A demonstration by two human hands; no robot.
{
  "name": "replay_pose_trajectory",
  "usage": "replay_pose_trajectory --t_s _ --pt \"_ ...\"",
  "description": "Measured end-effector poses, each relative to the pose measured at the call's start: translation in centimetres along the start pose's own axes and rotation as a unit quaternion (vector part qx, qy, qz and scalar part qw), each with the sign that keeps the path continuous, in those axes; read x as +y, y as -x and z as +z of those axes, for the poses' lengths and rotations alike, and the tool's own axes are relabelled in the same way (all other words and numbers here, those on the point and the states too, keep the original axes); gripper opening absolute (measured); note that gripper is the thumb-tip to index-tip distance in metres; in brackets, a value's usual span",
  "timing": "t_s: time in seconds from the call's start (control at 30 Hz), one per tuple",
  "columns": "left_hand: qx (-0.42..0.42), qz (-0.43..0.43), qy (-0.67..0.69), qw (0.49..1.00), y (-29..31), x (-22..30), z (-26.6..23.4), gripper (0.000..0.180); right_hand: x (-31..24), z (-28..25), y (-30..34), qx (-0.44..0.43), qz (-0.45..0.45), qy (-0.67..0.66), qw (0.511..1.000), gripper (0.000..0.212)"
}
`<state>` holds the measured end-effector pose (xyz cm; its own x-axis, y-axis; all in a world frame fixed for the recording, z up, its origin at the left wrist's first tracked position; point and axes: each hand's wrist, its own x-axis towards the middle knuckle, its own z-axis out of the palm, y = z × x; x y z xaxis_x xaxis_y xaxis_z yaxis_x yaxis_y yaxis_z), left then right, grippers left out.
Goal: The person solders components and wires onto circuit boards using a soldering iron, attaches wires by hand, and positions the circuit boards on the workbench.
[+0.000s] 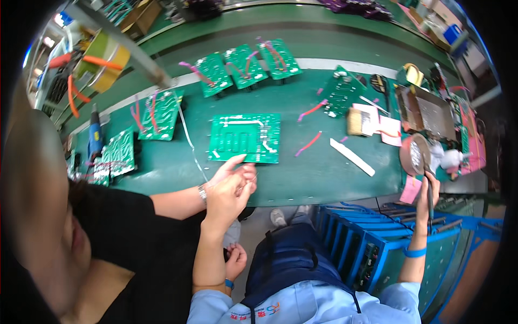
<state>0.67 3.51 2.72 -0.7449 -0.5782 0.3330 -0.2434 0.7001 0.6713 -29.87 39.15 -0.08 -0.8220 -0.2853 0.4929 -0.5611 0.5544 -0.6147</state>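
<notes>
Near the bench's front edge, my left hand [229, 198] is raised with its fingers pinched together. Something thin seems to show at the fingertips, too fine to name. Just beyond it lies a green circuit board [245, 137], with a co-worker's hand [220, 175] at its near edge, partly behind mine. Out to the right, my right hand [423, 202] grips a soldering iron [430, 197] by its dark handle. The iron's front end reaches to a round pinkish pot [413, 156] with pale, shiny content.
A co-worker in black [129, 243] is close on my left. Several boards with red and purple wires [245, 66] line the back. Loose wires [308, 143], a white strip [352, 157], a brush [362, 121] and a metal tray [429, 113] lie rightward. A blue rack [372, 237] stands below.
</notes>
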Motion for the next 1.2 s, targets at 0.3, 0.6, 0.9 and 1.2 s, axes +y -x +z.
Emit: replay_pose_trajectory --t_s 0.3,0.6,0.9,1.2 --pt "-0.064 -0.023 0.054 0.996 -1.6 -0.9 0.5 0.008 -3.1 0.3 0.6 -0.065 -0.011 -0.032 0.997 0.013" --pt "-0.095 0.012 -0.161 0.982 1.5 4.8 -1.3 0.013 -5.8 -0.3 1.3 -0.093 0.015 -0.056 0.994 0.007" --pt "-0.135 -0.056 -0.249 0.958 -0.4 0.5 -1.0 0.032 -8.6 0.3 2.0 -0.153 -0.038 -0.095 0.983 0.012" --pt "-0.106 0.178 -0.27 0.94 -3.8 -7.4 1.8 0.041 -8.7 0.5 2.4 -0.167 -0.042 -0.103 0.98 0.016"
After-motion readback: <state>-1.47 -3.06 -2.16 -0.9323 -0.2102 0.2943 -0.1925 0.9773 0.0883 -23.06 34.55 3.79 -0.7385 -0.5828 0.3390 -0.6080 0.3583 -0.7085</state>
